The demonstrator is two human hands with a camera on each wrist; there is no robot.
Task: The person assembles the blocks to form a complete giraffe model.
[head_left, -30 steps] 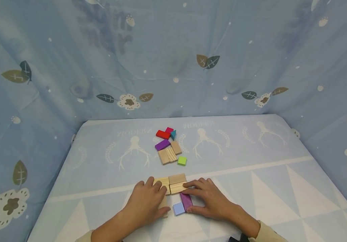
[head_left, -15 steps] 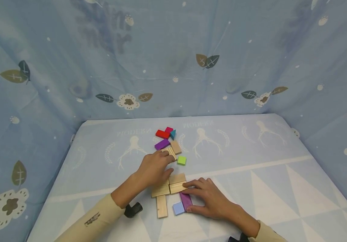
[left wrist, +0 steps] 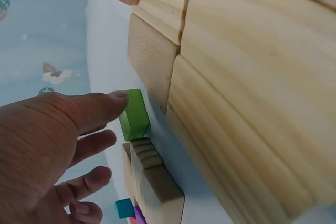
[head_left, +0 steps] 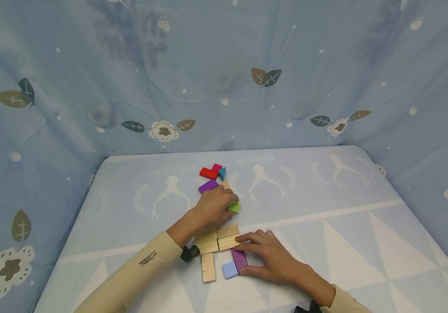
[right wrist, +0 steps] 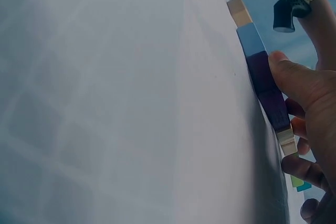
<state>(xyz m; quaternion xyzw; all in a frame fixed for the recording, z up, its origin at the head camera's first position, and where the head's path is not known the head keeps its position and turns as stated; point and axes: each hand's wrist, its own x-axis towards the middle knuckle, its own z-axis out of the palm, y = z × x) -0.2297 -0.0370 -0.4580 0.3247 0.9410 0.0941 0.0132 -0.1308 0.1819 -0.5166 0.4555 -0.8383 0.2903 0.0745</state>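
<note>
My left hand [head_left: 215, 204] is over a small green block [head_left: 234, 207] on the table. In the left wrist view the thumb overlaps the green block's upper edge, while the bent fingers hang above it. My right hand [head_left: 269, 260] spans a purple block [head_left: 240, 260], thumb at its near end and fingertips by its far end and the adjoining wooden block [head_left: 228, 242]. A light-blue block [head_left: 230, 270] sits against the purple one. Wooden blocks lie flat together in a two-row group [head_left: 207, 246], and a narrow wooden plank [head_left: 208, 267] extends towards me from them.
Behind the left hand lie a second purple block [head_left: 208, 186], a red block [head_left: 208, 173], a pink block [head_left: 217, 168] and a teal triangular block [head_left: 222, 174]. Wooden blocks [left wrist: 157, 182] stand beside the green one. A patterned cloth [head_left: 325, 208] covers the table; printed fabric [head_left: 224, 78] hangs around it.
My left hand has left the plank and wooden group, moved forward over the loose wooden blocks, then right to the green block. The right hand has kept its place.
</note>
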